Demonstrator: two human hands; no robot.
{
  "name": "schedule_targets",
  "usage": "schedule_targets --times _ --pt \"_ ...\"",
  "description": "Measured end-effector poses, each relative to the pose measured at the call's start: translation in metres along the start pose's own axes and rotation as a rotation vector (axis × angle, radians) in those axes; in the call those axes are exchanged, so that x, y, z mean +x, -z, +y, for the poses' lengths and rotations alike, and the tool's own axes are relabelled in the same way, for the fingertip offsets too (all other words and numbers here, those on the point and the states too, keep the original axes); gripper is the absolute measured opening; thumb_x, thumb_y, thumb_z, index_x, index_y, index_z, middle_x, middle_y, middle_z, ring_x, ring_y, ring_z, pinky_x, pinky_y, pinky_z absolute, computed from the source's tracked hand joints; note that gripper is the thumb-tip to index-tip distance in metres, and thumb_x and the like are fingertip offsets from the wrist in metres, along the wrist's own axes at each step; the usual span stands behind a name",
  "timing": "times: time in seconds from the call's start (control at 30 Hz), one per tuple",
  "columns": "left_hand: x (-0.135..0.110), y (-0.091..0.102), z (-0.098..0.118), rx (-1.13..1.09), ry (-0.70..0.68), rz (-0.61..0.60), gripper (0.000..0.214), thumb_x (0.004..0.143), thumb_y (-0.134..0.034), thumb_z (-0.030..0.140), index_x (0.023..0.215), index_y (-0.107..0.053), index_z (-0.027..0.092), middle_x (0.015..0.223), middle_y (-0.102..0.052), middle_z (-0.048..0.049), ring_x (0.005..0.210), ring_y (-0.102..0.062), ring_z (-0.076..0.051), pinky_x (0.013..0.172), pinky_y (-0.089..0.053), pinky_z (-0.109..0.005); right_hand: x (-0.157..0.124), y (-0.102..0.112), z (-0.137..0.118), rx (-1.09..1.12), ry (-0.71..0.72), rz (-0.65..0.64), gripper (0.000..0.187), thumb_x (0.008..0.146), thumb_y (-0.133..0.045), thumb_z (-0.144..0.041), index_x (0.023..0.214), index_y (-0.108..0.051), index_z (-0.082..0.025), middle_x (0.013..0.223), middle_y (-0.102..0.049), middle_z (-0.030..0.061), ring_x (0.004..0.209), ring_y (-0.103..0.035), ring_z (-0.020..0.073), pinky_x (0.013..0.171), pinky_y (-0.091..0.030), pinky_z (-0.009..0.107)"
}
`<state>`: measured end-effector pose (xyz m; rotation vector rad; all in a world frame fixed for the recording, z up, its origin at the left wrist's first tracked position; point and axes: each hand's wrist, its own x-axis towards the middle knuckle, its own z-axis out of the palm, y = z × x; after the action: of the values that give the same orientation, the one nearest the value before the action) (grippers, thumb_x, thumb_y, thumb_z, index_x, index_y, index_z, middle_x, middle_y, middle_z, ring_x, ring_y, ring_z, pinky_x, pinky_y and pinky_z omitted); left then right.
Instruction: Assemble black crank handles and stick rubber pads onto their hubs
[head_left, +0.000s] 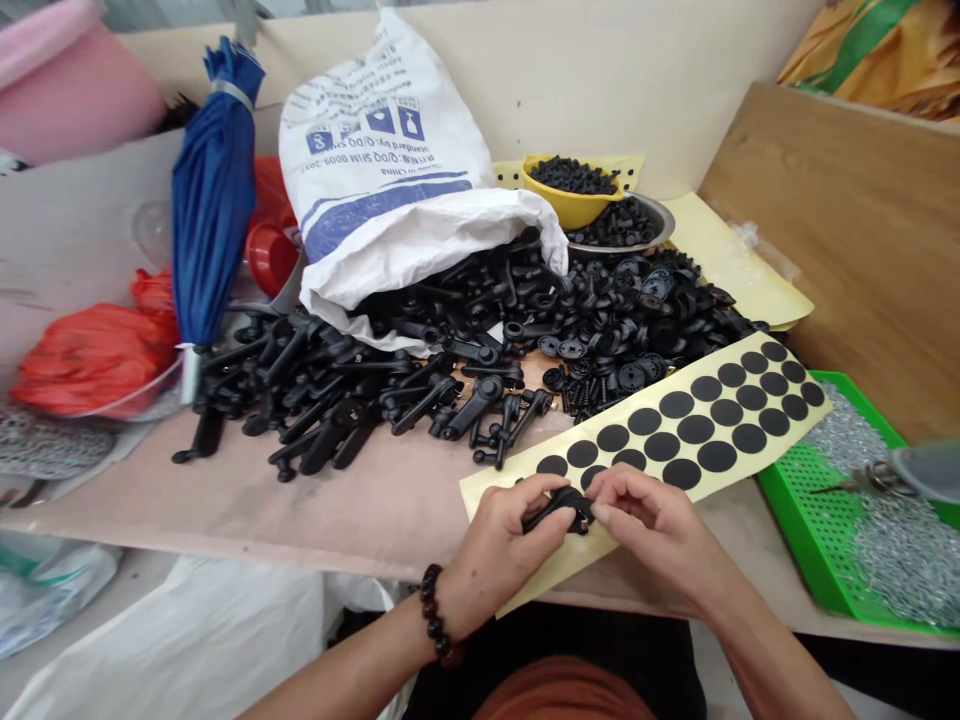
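My left hand (504, 545), with a dark bead bracelet at its wrist, grips a black plastic crank handle (571, 503) between thumb and fingers. Part of the handle is hidden by those fingers. Close against its right end, my right hand (646, 520) has thumb and fingers pinched together; what lies between them is hidden. Both hands are over the near part of a pale yellow sheet (517, 485) bearing rows of round black stickers (681, 473). Beyond the hands, similar black crank handles (476, 405) lie in a heap.
A white woven sack (397, 130) lies open behind the heap, beside round black parts (634, 320). A yellow bowl (566, 208) sits on a metal bowl (656, 228). At right, an electric screwdriver (915, 472) is above a green tray (810, 545) of screws. A blue umbrella (214, 200) stands left.
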<state>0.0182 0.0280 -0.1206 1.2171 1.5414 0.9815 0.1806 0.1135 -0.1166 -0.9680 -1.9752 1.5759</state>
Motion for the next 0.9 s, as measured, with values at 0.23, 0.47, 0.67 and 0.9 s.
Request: schedule_targets --times 0.23,0.47,0.67,0.9 --pt "-0.002 -0.002 -0.003 -0.078 0.017 0.033 0.023 0.085 -0.054 0.030 0.101 -0.062 0.015 0.063 -0.051 0.0030 0.051 -0.045 -0.008 0.049 -0.036 -0.019 -0.001 -0.011 0.016 0.219 -0.100 0.036 0.027 0.076 -0.064 -0.041 0.073 -0.048 -0.020 0.075 -0.057 0.0020 0.070 -0.055 0.0152 0.062 -0.046 0.026" --pt "-0.009 0.001 -0.002 -0.392 0.113 -0.013 0.030 0.085 -0.054 0.037 0.103 -0.057 0.014 0.059 -0.048 0.0046 0.046 -0.044 -0.006 0.044 -0.035 -0.016 -0.006 -0.013 0.008 0.240 -0.078 -0.077 0.026 0.091 -0.046 -0.045 0.087 -0.051 -0.020 0.078 -0.060 0.0014 0.076 -0.058 0.0158 0.072 -0.045 0.027" --pt "-0.024 0.003 0.000 -0.532 0.154 0.005 0.039 0.078 -0.065 0.038 0.107 -0.055 0.015 0.066 -0.053 0.0034 0.048 -0.042 -0.006 0.044 -0.036 -0.016 -0.011 -0.047 -0.005 -0.016 0.115 -0.101 0.022 0.098 -0.032 -0.031 0.108 -0.050 -0.023 0.092 -0.061 0.0031 0.082 -0.059 0.0160 0.072 -0.046 0.026" --pt "-0.079 0.049 -0.031 -0.250 0.315 0.073 0.042 0.079 -0.061 0.041 0.112 -0.054 0.018 0.068 -0.057 0.0021 0.045 -0.043 -0.007 0.039 -0.031 -0.016 -0.011 -0.062 -0.012 -0.312 0.344 -0.252 0.032 0.092 -0.041 -0.021 0.124 -0.045 -0.022 0.116 -0.057 0.0087 0.106 -0.055 0.0212 0.089 -0.046 0.032"
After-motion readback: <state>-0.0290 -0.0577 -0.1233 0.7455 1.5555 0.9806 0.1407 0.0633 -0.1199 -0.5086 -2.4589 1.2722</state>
